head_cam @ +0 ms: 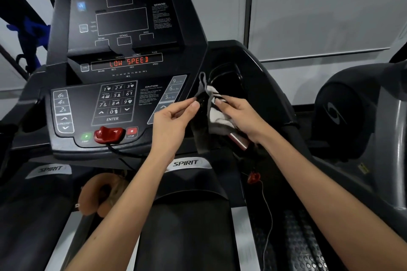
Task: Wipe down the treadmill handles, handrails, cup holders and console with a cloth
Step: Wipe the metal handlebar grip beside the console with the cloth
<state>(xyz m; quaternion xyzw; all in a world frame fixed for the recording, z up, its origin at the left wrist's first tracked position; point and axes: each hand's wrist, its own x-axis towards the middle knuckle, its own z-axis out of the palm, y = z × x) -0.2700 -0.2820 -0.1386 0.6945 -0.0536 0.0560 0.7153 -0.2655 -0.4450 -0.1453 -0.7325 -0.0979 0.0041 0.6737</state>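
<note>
Grey-and-white cloth [218, 116] is held two-handed: the left hand [174, 121] pinches its dark edge, the right hand [242, 114] grips the bunch. Beyond the fingers the cup holder [239, 77] gapes.

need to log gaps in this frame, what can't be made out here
Head view:
- cup holder interior: dark, partly behind the cloth.
- console warning text: too small, blurred.
- pinkish object under the right hand: mostly hidden by hand and cloth.

console [84, 100] | red safety key [109, 134] on its lower edge
</note>
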